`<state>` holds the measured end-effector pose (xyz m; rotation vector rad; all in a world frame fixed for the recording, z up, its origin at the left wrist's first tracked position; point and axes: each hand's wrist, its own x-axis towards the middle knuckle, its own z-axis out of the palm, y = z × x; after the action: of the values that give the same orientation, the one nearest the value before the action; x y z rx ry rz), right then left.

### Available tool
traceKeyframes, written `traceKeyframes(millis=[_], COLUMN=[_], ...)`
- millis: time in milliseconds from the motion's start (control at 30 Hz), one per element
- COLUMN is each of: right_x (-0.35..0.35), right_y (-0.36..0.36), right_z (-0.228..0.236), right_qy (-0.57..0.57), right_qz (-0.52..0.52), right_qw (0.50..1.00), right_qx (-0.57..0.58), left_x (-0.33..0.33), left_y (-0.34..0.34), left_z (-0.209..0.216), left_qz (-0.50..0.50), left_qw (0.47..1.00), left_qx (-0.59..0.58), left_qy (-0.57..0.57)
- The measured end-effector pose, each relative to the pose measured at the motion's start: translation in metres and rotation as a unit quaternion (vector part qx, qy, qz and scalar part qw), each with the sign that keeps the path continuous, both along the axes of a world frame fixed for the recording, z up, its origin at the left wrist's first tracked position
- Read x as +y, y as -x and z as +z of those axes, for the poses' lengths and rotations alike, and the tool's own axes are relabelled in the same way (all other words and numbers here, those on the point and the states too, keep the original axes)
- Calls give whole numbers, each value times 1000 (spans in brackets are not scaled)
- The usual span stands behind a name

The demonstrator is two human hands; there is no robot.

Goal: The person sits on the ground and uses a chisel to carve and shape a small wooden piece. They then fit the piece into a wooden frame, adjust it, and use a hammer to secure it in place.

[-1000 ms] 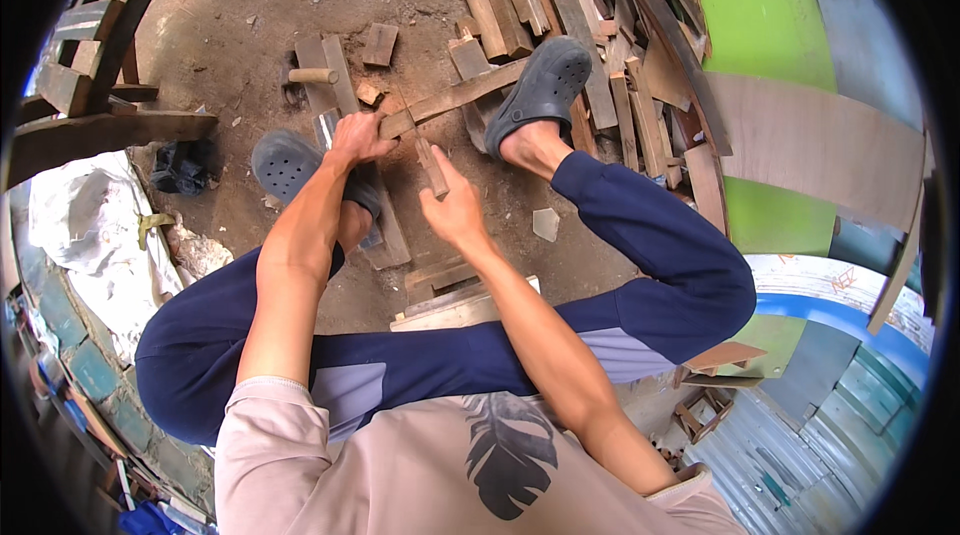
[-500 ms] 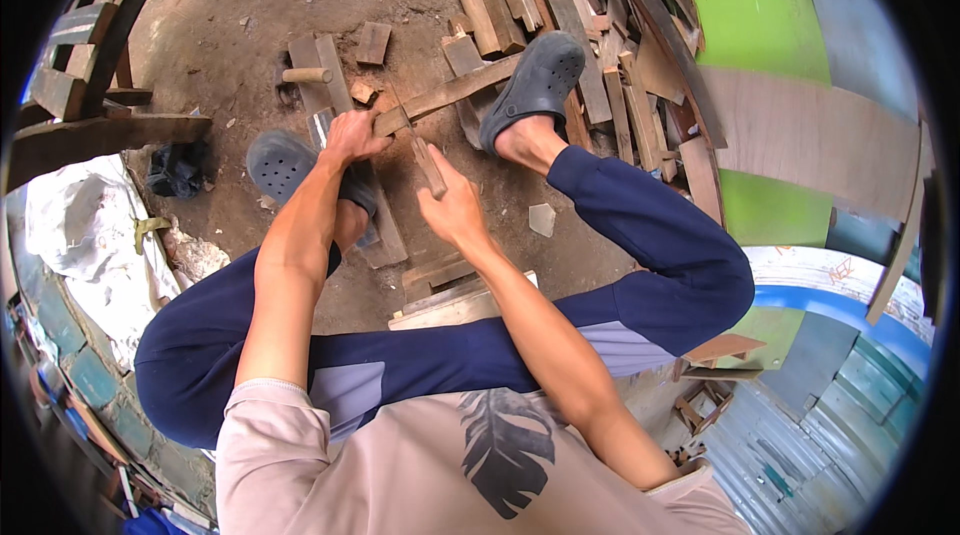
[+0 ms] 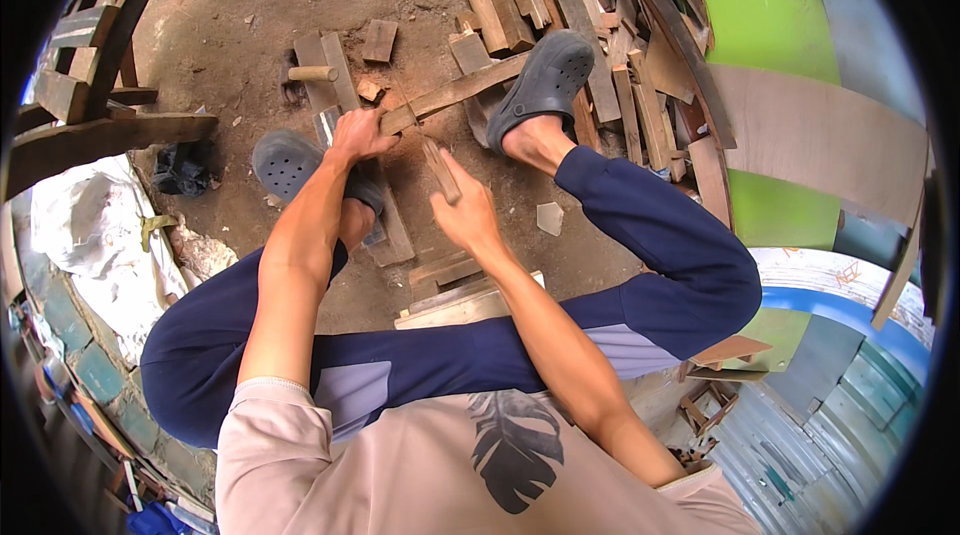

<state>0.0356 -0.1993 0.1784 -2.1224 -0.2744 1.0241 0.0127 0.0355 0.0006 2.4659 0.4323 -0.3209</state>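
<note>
My left hand (image 3: 362, 137) is closed round the near left end of a narrow wooden strip (image 3: 460, 91), which slants up to the right. My right hand (image 3: 468, 217) grips the wooden handle of a handsaw (image 3: 441, 173). Its thin blade, seen nearly edge-on, crosses the strip just right of my left hand. The strip's far part passes under or against the grey clog (image 3: 550, 77) on my right foot; the exact contact is hidden. Under the left hand lie flat boards (image 3: 392, 225), beside my other grey clog (image 3: 287, 163).
A short wooden dowel-like handle (image 3: 312, 74) rests across the boards. One small wood block (image 3: 379, 41) lies beyond. Long timbers and offcuts (image 3: 640, 105) pile up at the right, by green panels (image 3: 770, 15). At left stand a slatted wooden frame (image 3: 110, 140) and a white sack (image 3: 90, 225).
My right hand and the saw handle have drawn back slightly toward me. The left hand still holds the strip in place. The whole view has shifted a little.
</note>
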Motion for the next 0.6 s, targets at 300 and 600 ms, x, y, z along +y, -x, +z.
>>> traceKeyframes(millis=[300,600], right_x=[-63,-76], right_y=[38,45], right_z=[10,48], right_qy=[-116,-100], right_qz=[0,10], right_qw=[988,992], right_qx=[-99,-74], left_x=[0,2], left_y=[2,5], left_z=[-6,-7], left_qz=[12,22], left_qw=[1000,1000], left_qx=[0,4], left_qy=[-13,-9])
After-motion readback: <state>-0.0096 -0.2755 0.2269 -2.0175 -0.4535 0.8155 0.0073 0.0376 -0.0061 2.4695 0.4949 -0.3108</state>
